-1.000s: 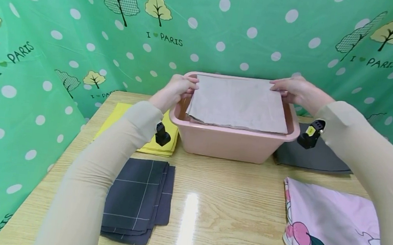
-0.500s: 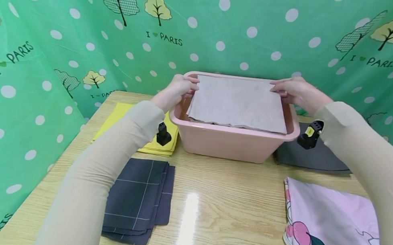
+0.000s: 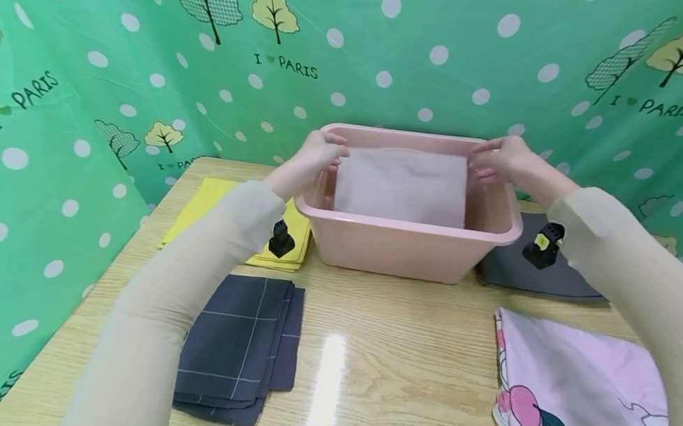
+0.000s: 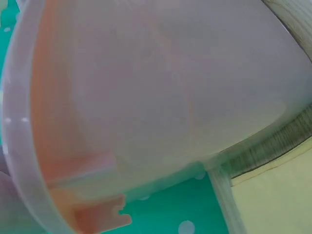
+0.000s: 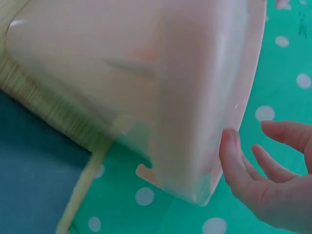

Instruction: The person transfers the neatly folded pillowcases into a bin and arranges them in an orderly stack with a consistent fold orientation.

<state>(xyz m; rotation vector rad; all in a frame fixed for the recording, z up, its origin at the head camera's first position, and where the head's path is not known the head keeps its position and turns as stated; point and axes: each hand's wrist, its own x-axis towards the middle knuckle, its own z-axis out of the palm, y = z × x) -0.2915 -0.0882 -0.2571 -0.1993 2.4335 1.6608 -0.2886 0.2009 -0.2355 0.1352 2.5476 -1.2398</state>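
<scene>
A folded pale grey cloth (image 3: 401, 186) lies inside the pink plastic basin (image 3: 394, 251), below its rim. Over the basin's left side, my left hand (image 3: 318, 155) has its fingertips near the cloth's left edge, holding nothing that I can see. On the opposite side my right hand (image 3: 504, 161) hovers at the back right corner, fingers spread and apart from the cloth. The right wrist view shows that right hand (image 5: 273, 175) beside the basin's rim (image 5: 251, 78) with no cloth in it. Most of the left hand is hidden behind the rim in the left wrist view.
A folded yellow cloth (image 3: 276, 251) lies left of the basin, with a dark checked cloth (image 3: 238, 342) in front of it. To the right are a dark grey cloth (image 3: 568, 277) and a pink printed cloth (image 3: 592, 403). A green dotted curtain (image 3: 411, 45) hangs behind.
Both hands have let go of the grey cloth. It has dropped from rim level down into the basin. The right hand's fingers have loosened; both arms stay nearly in place.
</scene>
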